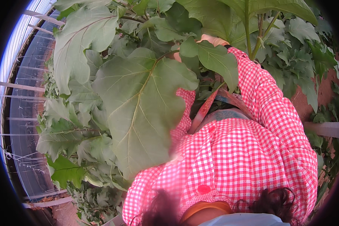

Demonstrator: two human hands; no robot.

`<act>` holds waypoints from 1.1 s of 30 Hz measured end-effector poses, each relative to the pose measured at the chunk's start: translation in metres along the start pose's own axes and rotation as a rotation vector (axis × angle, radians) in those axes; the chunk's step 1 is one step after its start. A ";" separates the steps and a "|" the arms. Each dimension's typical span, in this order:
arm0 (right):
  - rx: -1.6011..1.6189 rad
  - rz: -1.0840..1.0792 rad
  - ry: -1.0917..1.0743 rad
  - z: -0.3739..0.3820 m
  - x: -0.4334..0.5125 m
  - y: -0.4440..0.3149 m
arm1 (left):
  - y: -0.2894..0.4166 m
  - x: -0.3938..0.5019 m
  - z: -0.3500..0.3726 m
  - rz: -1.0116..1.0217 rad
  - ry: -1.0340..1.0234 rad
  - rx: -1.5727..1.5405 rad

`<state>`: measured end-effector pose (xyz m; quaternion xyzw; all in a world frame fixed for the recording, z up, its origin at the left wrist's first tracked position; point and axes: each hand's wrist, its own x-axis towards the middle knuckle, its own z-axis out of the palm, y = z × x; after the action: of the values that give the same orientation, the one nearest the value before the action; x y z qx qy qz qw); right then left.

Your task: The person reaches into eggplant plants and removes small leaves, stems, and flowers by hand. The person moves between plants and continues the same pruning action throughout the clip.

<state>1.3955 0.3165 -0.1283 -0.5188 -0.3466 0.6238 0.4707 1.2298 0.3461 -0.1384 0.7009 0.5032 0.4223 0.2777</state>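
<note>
Broad eggplant leaves [141, 104] fill the space before me and cover much of both hands. My right hand [213, 40], in a peach-coloured covering, reaches in among the foliage at the top; its fingers are hidden behind leaves. Only a small peach-coloured part of my left hand [176, 53] shows between leaves, beside a leaf stalk [169, 52]. What either hand touches or holds cannot be seen. A lobed leaf [219, 62] hangs in front, just below the right hand. An upright green stem [248, 31] rises to the right of it.
More eggplant plants stand to the left [70, 135] and right [279, 53]. Clear plastic sheeting [28, 158] and pale bars [22, 86] line the far left. Another pale bar [325, 129] lies at the right. A red patterned strap [204, 108] hangs at my waist.
</note>
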 end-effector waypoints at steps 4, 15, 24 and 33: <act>0.029 0.029 0.096 0.010 0.006 0.017 | 0.005 -0.002 -0.001 0.009 -0.006 0.004; 0.050 0.154 0.204 0.015 0.025 0.055 | 0.021 -0.008 -0.004 0.200 0.021 0.119; 0.327 0.316 0.444 -0.012 0.056 0.133 | 0.034 -0.010 -0.007 -0.003 0.013 -0.004; 0.986 -0.138 0.278 0.029 0.009 0.010 | 0.005 0.001 -0.037 0.084 -0.013 -0.126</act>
<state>1.3646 0.3237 -0.1342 -0.2892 0.0210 0.6057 0.7410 1.2003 0.3441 -0.1160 0.7053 0.4438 0.4600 0.3066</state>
